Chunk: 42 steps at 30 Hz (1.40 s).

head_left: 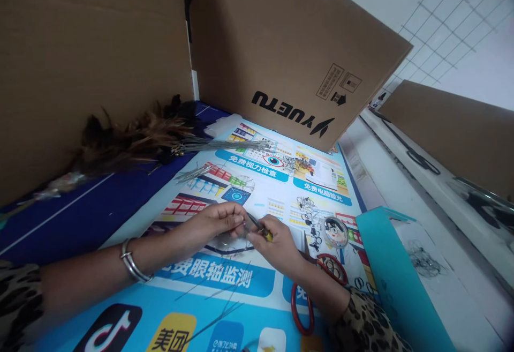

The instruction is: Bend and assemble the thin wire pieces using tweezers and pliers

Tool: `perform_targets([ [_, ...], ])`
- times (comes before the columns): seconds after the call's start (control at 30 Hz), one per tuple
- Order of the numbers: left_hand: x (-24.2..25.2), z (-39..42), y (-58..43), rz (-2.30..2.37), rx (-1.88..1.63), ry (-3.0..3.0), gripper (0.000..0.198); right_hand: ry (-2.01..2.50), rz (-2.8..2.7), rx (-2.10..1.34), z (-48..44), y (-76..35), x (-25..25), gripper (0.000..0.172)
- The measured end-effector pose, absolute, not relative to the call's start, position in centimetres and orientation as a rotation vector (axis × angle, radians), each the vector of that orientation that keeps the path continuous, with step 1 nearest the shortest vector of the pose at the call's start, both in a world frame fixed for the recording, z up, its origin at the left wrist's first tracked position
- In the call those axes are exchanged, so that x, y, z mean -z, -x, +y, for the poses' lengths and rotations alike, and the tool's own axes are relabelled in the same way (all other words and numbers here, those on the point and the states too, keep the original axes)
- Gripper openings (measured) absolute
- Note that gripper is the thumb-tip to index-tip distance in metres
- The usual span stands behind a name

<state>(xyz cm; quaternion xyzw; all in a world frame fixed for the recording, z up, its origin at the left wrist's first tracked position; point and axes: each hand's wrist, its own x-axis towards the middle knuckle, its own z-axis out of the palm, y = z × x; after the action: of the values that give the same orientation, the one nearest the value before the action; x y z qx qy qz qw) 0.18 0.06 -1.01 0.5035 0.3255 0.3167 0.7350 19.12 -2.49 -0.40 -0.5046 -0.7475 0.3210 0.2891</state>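
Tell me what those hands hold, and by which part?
The right hand grips a small tool by its yellow handle; the left hand pinches at the tool's tip; what it holds cannot be told.

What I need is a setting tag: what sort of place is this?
Probably a makeshift craft workbench: cardboard sheets wall it in, wire-stemmed feathers lie on it, and the right hand holds a small tool.
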Motion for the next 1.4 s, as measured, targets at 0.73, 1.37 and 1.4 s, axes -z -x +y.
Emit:
perform_targets([
  [0.73,1.3,0.9,0.2,0.760,-0.571,-1.435,0.027,1.232,-1.736,-1.309,-2.3,-20.1,0.5,0.031],
  [1.37,1.0,0.1,0.0,0.713,-0.620,-1.196,0.024,1.274,-1.872,-0.741,-3.0,-19.2,0.7,0.012],
  [1.4,1.1,0.1,-0.1,0.714,-0.622,-1.190,0.024,1.255,-1.903,-0.678,-3.0,-19.2,0.9,0.013],
])
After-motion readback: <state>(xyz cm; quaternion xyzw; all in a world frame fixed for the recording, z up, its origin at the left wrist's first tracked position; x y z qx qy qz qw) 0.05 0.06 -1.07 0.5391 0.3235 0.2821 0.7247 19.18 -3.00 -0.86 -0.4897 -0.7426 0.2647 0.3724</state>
